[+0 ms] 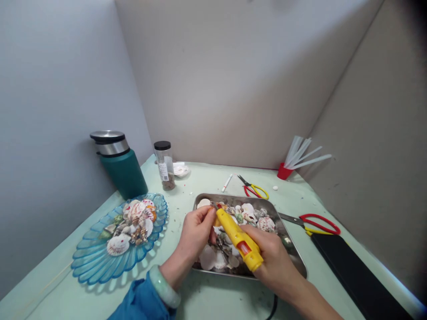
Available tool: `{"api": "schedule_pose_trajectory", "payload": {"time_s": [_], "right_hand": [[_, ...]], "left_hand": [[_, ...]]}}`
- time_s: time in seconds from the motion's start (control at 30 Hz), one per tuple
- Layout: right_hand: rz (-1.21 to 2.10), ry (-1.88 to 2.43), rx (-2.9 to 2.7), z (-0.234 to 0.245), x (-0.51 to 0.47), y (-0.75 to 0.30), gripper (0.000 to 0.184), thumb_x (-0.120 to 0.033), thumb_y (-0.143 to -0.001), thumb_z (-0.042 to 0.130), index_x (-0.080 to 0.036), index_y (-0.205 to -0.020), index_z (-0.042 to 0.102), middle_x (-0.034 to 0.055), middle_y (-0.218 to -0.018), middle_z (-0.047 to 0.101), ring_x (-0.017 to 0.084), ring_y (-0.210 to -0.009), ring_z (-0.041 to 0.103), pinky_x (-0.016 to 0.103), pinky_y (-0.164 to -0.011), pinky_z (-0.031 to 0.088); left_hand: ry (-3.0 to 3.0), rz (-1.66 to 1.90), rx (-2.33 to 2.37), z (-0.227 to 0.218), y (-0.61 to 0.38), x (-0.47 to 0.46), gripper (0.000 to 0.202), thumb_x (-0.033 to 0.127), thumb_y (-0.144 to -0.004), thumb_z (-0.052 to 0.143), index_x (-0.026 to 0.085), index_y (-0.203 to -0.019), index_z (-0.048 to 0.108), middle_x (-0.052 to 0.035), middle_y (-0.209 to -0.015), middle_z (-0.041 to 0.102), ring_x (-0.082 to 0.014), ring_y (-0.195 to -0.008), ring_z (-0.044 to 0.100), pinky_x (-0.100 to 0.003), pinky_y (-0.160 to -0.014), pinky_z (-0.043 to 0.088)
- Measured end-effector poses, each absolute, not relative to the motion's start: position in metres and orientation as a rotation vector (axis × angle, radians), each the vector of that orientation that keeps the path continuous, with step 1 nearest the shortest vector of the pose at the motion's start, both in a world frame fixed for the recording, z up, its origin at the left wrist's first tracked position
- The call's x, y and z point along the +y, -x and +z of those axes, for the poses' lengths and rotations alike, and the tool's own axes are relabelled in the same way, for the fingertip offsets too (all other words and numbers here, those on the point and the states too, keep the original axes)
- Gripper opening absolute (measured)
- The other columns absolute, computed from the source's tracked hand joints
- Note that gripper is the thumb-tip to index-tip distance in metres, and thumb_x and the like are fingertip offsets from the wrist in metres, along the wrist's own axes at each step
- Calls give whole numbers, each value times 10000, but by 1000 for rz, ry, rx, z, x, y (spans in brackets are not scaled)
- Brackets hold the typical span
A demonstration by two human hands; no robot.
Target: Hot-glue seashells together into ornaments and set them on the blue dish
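In my right hand (267, 249) is a yellow hot glue gun (238, 238), its nozzle pointing away and to the left. My left hand (196, 226) is closed in a pinch right by the nozzle; what its fingertips hold is too small and hidden to name. Both hands are over a metal tray (293, 255) of seashells (248, 213), white, striped and spotted. The hands and the glue gun cover the middle of the tray. A black cord (274, 306) runs below my right hand.
Left of the tray, a blue scalloped plate (100, 262) bears more shells. Behind it stand a teal bottle (122, 171) and a black-lidded jar (165, 166). Scissors (253, 189), a marker (227, 182), larger scissors (316, 223), a black slab (353, 271) and a red cup (284, 171) of glue sticks lie around.
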State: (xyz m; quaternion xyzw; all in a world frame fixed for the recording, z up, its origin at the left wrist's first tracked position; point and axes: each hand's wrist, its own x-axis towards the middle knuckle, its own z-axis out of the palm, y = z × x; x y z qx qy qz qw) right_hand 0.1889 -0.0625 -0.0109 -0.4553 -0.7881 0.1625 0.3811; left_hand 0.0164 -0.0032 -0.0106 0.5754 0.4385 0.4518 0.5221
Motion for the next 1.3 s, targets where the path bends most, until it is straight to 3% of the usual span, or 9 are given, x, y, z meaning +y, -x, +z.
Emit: {"api": "schedule_pose_trajectory", "payload": {"time_s": [0.23,0.67,1.3], "right_hand": [[412,1187,-1996,-11,-64,-188,121,-224,-868,467,-191,-897,580,7,-714,610,134,-598,535,234,-563,384],[339,1218,-1942,-9,-64,-188,127,-229,-875,459,-192,-868,581,8,-706,624,133,-586,551,225,-546,399],[401,1193,-1994,-9,-64,-187,128,-229,-874,458,-184,-891,576,25,-729,621,138,-610,547,237,-564,397]], "left_hand": [[-1379,1092,1051,-9,-16,-4,282,406,-831,504,162,-697,550,63,-384,466,-81,-327,429,-172,-378,298],[-1219,1207,1065,-8,-16,-3,302,416,-820,535,136,-854,644,64,-322,481,-85,-329,442,-163,-413,349],[-1291,1088,1005,-7,-16,-4,293,427,-821,526,150,-752,591,58,-392,497,-77,-326,422,-177,-392,301]]}}
